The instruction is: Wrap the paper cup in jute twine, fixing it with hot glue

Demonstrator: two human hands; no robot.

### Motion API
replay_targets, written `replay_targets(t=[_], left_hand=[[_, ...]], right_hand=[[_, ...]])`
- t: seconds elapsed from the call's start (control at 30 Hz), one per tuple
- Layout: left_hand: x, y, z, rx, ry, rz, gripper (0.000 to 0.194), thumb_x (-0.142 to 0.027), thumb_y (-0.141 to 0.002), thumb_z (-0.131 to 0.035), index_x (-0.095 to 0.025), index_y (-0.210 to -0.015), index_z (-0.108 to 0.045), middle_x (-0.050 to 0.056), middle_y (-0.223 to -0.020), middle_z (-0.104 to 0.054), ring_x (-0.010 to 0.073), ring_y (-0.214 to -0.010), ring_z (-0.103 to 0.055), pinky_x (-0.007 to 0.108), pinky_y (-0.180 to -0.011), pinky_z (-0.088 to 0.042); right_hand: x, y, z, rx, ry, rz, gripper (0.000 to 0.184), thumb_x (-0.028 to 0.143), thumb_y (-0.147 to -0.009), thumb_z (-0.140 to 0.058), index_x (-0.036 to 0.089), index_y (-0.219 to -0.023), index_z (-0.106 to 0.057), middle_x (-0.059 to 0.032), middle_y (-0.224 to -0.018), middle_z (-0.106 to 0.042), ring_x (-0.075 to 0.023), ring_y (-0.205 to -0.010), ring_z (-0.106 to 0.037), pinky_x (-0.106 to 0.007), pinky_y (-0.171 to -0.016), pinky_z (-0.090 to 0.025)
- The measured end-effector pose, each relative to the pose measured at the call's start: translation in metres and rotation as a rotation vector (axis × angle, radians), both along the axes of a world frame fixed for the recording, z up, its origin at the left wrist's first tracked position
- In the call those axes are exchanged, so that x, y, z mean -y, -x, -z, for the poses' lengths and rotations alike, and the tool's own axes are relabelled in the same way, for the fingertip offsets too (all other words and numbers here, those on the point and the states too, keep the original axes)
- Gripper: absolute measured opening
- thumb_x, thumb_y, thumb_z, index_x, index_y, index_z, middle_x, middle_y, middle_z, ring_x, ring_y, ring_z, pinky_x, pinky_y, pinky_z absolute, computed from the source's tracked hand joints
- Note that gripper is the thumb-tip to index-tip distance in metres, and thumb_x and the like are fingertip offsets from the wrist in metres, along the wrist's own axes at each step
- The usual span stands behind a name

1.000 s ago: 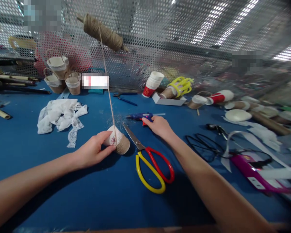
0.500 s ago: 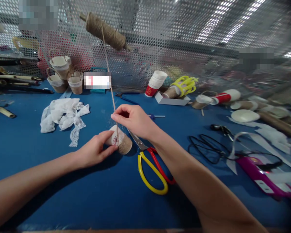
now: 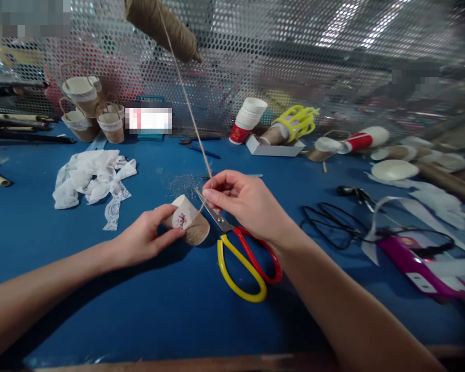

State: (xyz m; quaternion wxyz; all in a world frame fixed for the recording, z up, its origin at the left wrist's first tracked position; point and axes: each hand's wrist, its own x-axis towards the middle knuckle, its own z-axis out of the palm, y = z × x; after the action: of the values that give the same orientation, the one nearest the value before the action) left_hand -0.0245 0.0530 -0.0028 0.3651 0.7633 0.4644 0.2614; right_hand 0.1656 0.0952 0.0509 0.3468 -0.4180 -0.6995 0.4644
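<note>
My left hand [image 3: 149, 235] is closed around a small paper cup [image 3: 181, 213], which lies tilted with its base to the right. Brown twine [image 3: 197, 233] is wrapped round the base end of the cup, and a printed motif shows on the pale part. Between thumb and fingers, my right hand [image 3: 240, 199] pinches the twine strand [image 3: 191, 116]. That strand runs down from a twine spool [image 3: 163, 31] at the top and on to the cup. Scissors [image 3: 236, 243] with one yellow and one red handle lie beside the cup, their blades partly under my right hand.
White lace [image 3: 89, 178] is heaped at the left. Twine-wrapped cups with handles [image 3: 81, 95] stand behind it. A stack of paper cups [image 3: 248, 121] and a white box [image 3: 275, 148] are at the back. A black cable [image 3: 329, 230] and purple power strip [image 3: 406, 263] lie right.
My right hand has moved right and slightly down with the twine, so the strand now slants away from the cup. My left hand still grips the cup. The whole view has shifted a little.
</note>
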Motion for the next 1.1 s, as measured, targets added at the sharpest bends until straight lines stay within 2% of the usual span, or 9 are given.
replay_targets(t=[0.2, 0.47, 0.67, 0.9, 1.1], left_hand=[[0.007, -0.002, -0.002, 0.130, 0.015, 0.043, 0.024, -0.034, -0.083, -0.047, -0.014, -0.095, -0.052, 0.004, -0.082, -0.059, 0.0130, -0.071, -0.052, 0.024, -0.066, -0.043], [0.006, -0.002, -0.004, 0.212, 0.110, -0.031, 0.021, -0.036, -0.080, -0.051, -0.015, -0.080, -0.049, -0.002, -0.067, -0.046, 0.0095, -0.059, -0.042, 0.020, -0.053, -0.038], [0.005, -0.003, -0.006, 0.259, 0.160, -0.054, 0.021, -0.035, -0.079, -0.052, -0.015, -0.081, -0.049, -0.001, -0.068, -0.047, 0.0101, -0.061, -0.043, 0.022, -0.054, -0.038], [0.007, -0.004, -0.011, 0.314, 0.131, -0.037, 0.016, -0.030, -0.079, -0.054, -0.015, -0.077, -0.049, -0.002, -0.065, -0.045, 0.0089, -0.058, -0.041, 0.021, -0.052, -0.036], [0.009, -0.004, -0.011, 0.376, 0.069, -0.014, 0.010, -0.023, -0.078, -0.055, -0.015, -0.081, -0.051, -0.001, -0.071, -0.053, 0.0086, -0.061, -0.046, 0.019, -0.054, -0.038]], right_hand=[[-0.001, -0.002, 0.002, -0.002, -0.030, 0.038, 0.011, 0.024, -0.073, -0.060, 0.015, -0.072, -0.054, 0.0032, -0.063, -0.055, -0.0060, -0.053, -0.051, -0.022, -0.055, -0.045], [0.001, -0.004, -0.003, -0.001, -0.056, 0.063, 0.011, 0.024, -0.073, -0.060, 0.014, -0.073, -0.055, 0.0026, -0.063, -0.056, -0.0060, -0.053, -0.051, -0.021, -0.054, -0.045], [0.001, -0.006, -0.005, 0.009, -0.097, 0.081, 0.010, 0.022, -0.074, -0.059, 0.014, -0.073, -0.055, 0.0026, -0.062, -0.055, -0.0054, -0.052, -0.050, -0.021, -0.053, -0.043], [-0.001, -0.006, -0.002, 0.024, -0.062, 0.094, 0.009, 0.022, -0.074, -0.058, 0.014, -0.071, -0.054, 0.0027, -0.062, -0.055, -0.0059, -0.052, -0.050, -0.022, -0.054, -0.044], [-0.001, -0.003, 0.001, 0.002, 0.004, 0.080, 0.011, 0.022, -0.073, -0.060, 0.014, -0.071, -0.053, 0.0036, -0.060, -0.054, -0.0061, -0.052, -0.051, -0.021, -0.052, -0.044]])
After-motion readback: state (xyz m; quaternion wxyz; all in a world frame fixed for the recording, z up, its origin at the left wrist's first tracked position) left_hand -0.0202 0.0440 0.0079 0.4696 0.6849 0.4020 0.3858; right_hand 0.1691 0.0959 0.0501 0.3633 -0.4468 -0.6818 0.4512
